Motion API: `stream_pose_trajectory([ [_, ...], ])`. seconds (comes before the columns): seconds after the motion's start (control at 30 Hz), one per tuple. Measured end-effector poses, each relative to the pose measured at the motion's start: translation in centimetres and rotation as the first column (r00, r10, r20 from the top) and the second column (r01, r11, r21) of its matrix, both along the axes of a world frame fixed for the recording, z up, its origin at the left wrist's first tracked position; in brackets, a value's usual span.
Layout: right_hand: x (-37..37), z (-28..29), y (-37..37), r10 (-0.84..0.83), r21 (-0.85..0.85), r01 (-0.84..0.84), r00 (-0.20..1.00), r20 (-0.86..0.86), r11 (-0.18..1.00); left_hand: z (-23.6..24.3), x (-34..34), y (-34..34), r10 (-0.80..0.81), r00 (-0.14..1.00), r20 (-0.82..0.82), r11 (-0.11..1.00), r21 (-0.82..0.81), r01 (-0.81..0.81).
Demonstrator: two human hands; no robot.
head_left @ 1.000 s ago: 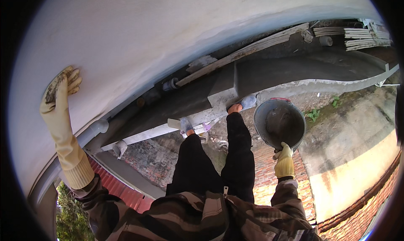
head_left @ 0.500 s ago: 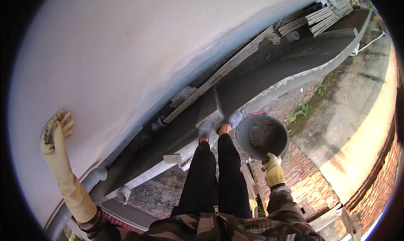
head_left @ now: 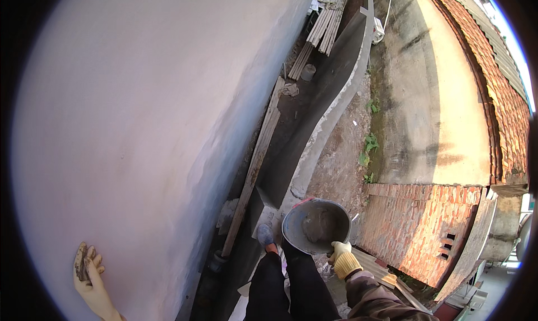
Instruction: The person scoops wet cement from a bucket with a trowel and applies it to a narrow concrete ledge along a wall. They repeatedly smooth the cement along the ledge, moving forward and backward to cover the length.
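In a cream rubber glove with dark grey smears, my left hand point(head_left: 89, 270) is at the pale wall point(head_left: 140, 125) on the left, with nothing seen in it. Its fingers are slightly bent and apart; whether they press on the wall I cannot tell. My right hand point(head_left: 341, 249), in a matching glove with a ribbed yellow cuff, is closed on the near right rim of a dark bucket point(head_left: 287, 231). Grey wet mortar point(head_left: 322, 226) lies inside the bucket. The bucket hangs in front of my legs and hides one foot.
My visible shoe point(head_left: 265, 235) stands on a narrow grey concrete ledge with a raised curved edge point(head_left: 330, 111). Long wooden planks point(head_left: 255, 167) lie along the wall's foot, and bundled sticks point(head_left: 330, 24) lie farther off. Lower down on the right are a brick wall point(head_left: 414, 226) and a tiled roof point(head_left: 507, 97).
My view has swung to the right, so the ledge runs more upright in it. The bucket, still in my right hand, appears lower and further left. My left hand appears lower, still by the wall.
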State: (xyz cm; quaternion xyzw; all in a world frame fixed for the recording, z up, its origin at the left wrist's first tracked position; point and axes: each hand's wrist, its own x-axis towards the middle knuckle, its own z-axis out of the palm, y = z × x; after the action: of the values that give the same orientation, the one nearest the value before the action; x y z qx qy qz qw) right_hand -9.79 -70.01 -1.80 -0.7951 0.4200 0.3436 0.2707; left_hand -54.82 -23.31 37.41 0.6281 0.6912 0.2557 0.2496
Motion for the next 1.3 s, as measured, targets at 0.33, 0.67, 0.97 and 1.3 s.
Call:
stream_pose_trajectory([
  [0.33,-5.6,-0.2,-6.6,-0.089,-0.086,0.093,0.995,0.047,0.992,-0.3,-0.1,-0.1,-0.036,0.998,-0.058,0.999,0.034,0.038],
  [0.67,-11.0,-1.0,-14.4,-0.313,-0.077,0.319,0.947,0.075,0.945,-1.2,-1.1,0.5,-0.086,0.995,-0.056,0.993,0.072,0.090],
  [0.97,-16.5,-1.9,-20.3,-0.455,0.003,0.458,0.882,0.122,0.889,-1.6,-0.8,0.4,-0.099,0.995,-0.001,0.988,0.122,0.099],
  [1.3,-17.2,-1.7,-20.3,-0.398,-0.039,0.400,0.916,0.059,0.916,-9.1,4.9,-1.9,-0.260,0.964,0.058,0.958,-0.109,0.265],
])
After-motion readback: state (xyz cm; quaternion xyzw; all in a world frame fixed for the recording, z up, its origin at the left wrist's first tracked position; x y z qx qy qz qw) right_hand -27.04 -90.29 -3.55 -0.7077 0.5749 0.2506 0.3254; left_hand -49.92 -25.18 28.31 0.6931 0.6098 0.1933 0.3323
